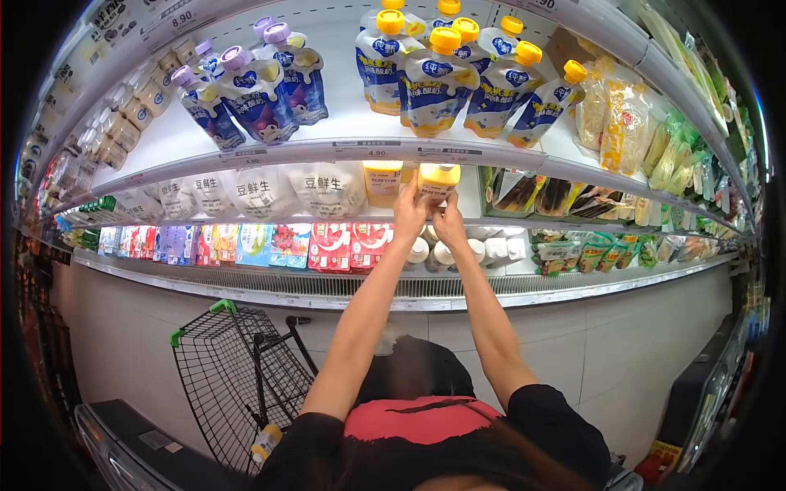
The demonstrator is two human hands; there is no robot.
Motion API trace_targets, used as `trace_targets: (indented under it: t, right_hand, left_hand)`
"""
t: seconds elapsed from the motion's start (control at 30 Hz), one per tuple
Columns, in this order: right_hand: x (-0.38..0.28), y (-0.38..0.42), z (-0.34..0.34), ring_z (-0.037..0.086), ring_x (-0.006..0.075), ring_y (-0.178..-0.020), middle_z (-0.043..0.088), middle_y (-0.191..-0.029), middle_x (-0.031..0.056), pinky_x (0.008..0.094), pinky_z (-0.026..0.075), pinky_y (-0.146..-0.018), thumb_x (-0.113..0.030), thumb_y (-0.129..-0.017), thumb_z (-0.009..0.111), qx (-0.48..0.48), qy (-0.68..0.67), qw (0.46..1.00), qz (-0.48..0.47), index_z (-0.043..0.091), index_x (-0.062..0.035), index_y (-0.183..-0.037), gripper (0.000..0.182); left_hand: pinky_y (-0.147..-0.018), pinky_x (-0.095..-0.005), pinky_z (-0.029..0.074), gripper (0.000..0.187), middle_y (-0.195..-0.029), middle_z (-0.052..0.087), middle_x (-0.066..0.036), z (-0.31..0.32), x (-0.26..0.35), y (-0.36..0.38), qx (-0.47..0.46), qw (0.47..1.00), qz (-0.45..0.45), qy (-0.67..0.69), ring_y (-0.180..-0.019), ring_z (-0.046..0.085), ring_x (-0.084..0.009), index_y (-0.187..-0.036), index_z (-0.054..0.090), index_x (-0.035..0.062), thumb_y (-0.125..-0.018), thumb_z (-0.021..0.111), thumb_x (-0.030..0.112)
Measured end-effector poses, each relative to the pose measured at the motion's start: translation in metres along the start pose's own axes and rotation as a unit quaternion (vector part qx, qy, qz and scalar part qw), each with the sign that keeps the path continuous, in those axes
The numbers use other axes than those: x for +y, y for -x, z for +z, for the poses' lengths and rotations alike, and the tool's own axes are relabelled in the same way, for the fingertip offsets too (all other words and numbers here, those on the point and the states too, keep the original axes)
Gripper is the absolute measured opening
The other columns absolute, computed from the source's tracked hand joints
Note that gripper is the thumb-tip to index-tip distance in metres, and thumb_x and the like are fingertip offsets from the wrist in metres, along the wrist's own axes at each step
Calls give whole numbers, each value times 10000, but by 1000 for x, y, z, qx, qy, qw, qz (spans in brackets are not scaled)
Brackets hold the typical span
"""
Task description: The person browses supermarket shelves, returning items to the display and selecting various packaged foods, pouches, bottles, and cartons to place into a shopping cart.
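My left hand (409, 214) and my right hand (448, 224) are both closed around a yellow-labelled bottle (439, 180) at the second shelf. The left fingers press along its left side, while the right hand grips it lower down at the right. Just left of it stands another yellow-labelled container (382, 182). White soy-drink bags (327, 190) with black lettering line the same shelf further left. Directly above are yogurt pouches (440, 82) with yellow caps. Parts of my fingers are hidden behind the bottle.
A black wire shopping cart (217, 376) with green corners stands at my lower left, a bottle (266, 442) inside it. Purple-capped pouches (258, 98) sit upper left. Boxed drinks (330, 245) and white bottles (495, 252) fill the bottom shelf, whose front edge (426, 304) juts out.
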State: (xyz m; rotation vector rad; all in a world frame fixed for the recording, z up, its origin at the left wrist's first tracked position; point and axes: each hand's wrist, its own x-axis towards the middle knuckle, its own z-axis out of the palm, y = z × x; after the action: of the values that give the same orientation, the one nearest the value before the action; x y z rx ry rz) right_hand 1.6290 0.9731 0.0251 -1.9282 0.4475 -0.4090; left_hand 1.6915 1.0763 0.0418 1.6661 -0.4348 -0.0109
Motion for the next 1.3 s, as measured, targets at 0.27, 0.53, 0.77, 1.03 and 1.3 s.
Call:
trace_targets:
  t: [0.27, 0.53, 0.77, 1.03, 1.3]
  right_hand:
    - [2, -11, 27, 568, 410, -1130, 532, -1255, 264, 425, 464, -947, -47, -888, 516, -13, -17, 999, 29, 217, -4, -1448, 636]
    - [-15, -15, 56, 510, 275, -1171, 442, -1312, 215, 363, 466, -948, -204, -951, 527, 23, -155, 986, 58, 197, 14, -1429, 620]
    - [-10, 45, 60, 656, 428, -965, 679, -1021, 259, 469, 512, -768, -291, -863, 618, -356, 308, 882, -31, 574, 25, -1126, 414]
    - [-168, 264, 274, 690, 218, -828, 700, -924, 180, 314, 517, -735, -93, -947, 549, -582, 30, 807, -99, 638, 40, -1090, 215]
    - [-170, 518, 503, 677, 350, -817, 678, -941, 225, 407, 538, -714, -101, -884, 605, -784, 18, 538, -309, 636, 36, -1069, 233]
  left_hand:
    - [-852, -427, 500, 368, -1010, 646, -255, -13, 19, 0, 91, 990, -3, -109, -954, 636, -417, -1218, 561, -59, -859, 579, 19]
    - [-913, -412, 502, 306, -1116, 619, -244, -12, 9, 22, 107, 991, 15, -79, -1062, 619, -356, -1131, 585, -88, -855, 595, 45]
    - [-841, -399, 517, 253, -1044, 656, -213, -86, 9, 84, 18, 998, -58, -17, -976, 644, -336, -1077, 654, -27, -855, 585, 73]
    - [-696, -326, 512, 136, -927, 654, -129, -356, 20, 294, 484, 840, -229, -90, -799, 659, -231, -1001, 655, -1, -922, 554, 44]
    - [-818, -373, 495, 388, -1185, 555, -216, -503, -81, 603, 747, 518, -393, -139, -979, 588, -299, -1248, 519, -23, -864, 562, 1]
